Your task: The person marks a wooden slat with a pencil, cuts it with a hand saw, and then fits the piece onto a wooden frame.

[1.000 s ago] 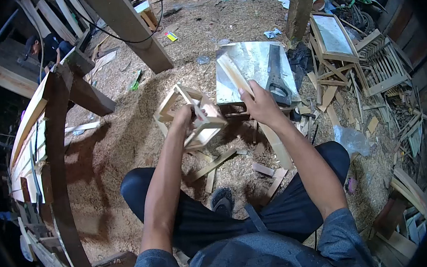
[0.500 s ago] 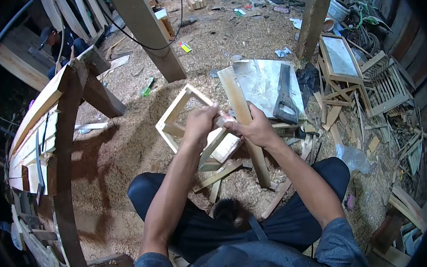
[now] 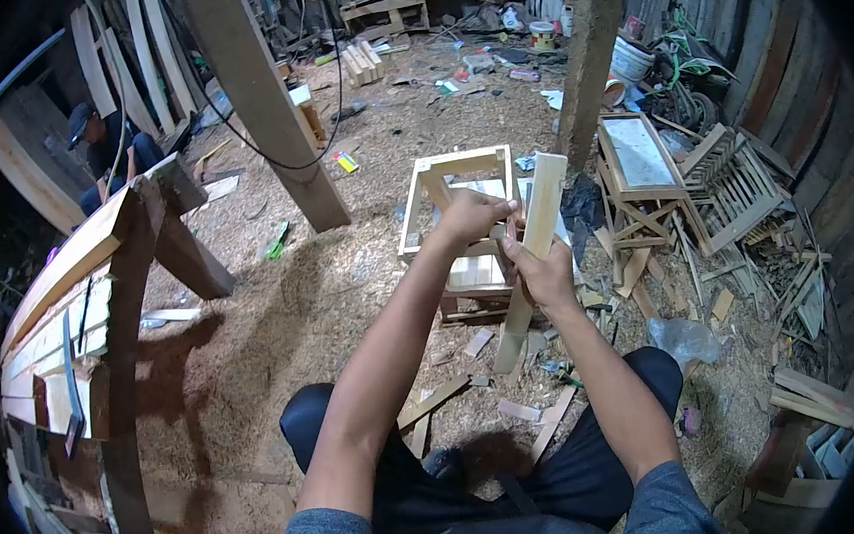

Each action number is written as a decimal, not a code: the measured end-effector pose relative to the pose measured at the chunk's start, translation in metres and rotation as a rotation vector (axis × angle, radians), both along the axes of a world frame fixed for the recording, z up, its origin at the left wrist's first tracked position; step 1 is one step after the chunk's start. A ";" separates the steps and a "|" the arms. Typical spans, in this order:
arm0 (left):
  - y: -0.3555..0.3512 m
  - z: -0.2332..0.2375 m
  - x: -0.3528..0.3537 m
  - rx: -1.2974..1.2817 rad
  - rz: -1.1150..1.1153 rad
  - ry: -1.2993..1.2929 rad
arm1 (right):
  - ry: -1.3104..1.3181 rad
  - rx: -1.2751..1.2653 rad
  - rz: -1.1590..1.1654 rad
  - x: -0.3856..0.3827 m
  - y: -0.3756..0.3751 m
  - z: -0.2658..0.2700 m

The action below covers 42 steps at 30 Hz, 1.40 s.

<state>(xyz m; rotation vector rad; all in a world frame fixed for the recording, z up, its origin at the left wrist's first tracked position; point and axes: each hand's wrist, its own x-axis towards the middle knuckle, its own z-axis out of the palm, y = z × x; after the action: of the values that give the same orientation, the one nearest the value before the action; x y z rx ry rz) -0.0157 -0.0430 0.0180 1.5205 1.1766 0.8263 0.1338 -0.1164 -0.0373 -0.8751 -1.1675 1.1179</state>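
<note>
A small open wooden frame (image 3: 412, 208) stands in front of me, pale and box-like, with a panel in its lower part. My left hand (image 3: 473, 216) is closed at the frame's right side, its fingertips partly hidden. In my right hand (image 3: 545, 273) is a long flat wooden board (image 3: 545, 202), tilted, its upper end pointing away from me. The board's edge is close against the frame's right side; whether they touch is hard to tell. My two hands almost meet there, and the frame and board cover much of a pale sheet behind them.
Wood offcuts (image 3: 436, 403) lie on the shavings-covered floor before my knees. A post (image 3: 269, 109) rises on the left, another post (image 3: 591, 53) on the right. Stacked boards (image 3: 61, 326) rest at left. A person (image 3: 112, 151) sits at far left. Wooden racks (image 3: 657, 189) stand at right.
The frame has turned from a tilted position to nearly upright and shifted right with my left hand. The board in my right hand has moved right too. The view has tipped up.
</note>
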 end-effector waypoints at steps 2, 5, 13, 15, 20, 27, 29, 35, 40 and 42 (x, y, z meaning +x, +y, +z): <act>0.002 0.003 0.008 0.150 -0.071 0.229 | -0.006 -0.027 -0.048 0.006 0.005 -0.007; -0.006 0.013 -0.009 0.389 0.074 0.450 | -0.085 -0.132 -0.087 0.019 0.006 0.005; -0.022 -0.019 -0.112 0.003 0.244 0.175 | 0.091 -0.108 0.036 0.029 0.023 -0.003; -0.024 -0.021 -0.116 -0.152 -0.086 0.050 | 0.085 -0.147 0.044 0.034 0.032 -0.011; -0.033 -0.005 -0.089 -0.049 0.039 0.326 | -0.574 -0.047 0.003 0.056 0.036 0.014; -0.028 0.012 -0.102 0.194 0.103 0.201 | -1.180 0.387 0.263 0.060 0.040 0.079; -0.017 0.008 -0.107 0.180 0.027 -0.009 | -1.253 0.384 0.257 0.055 0.049 0.088; -0.020 -0.008 -0.096 0.160 0.017 0.031 | -1.358 0.426 0.285 0.045 0.067 0.092; -0.016 -0.007 -0.096 0.235 0.031 0.229 | -1.301 0.456 0.267 0.046 0.073 0.088; -0.011 -0.009 -0.097 0.270 0.022 0.315 | -1.271 0.451 0.276 0.056 0.075 0.086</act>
<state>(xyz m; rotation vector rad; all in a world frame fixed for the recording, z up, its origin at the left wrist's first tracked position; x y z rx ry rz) -0.1123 -0.0543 0.0094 1.9144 1.3510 0.8042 0.1901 -0.0418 0.0483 -1.0836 -2.5155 0.3477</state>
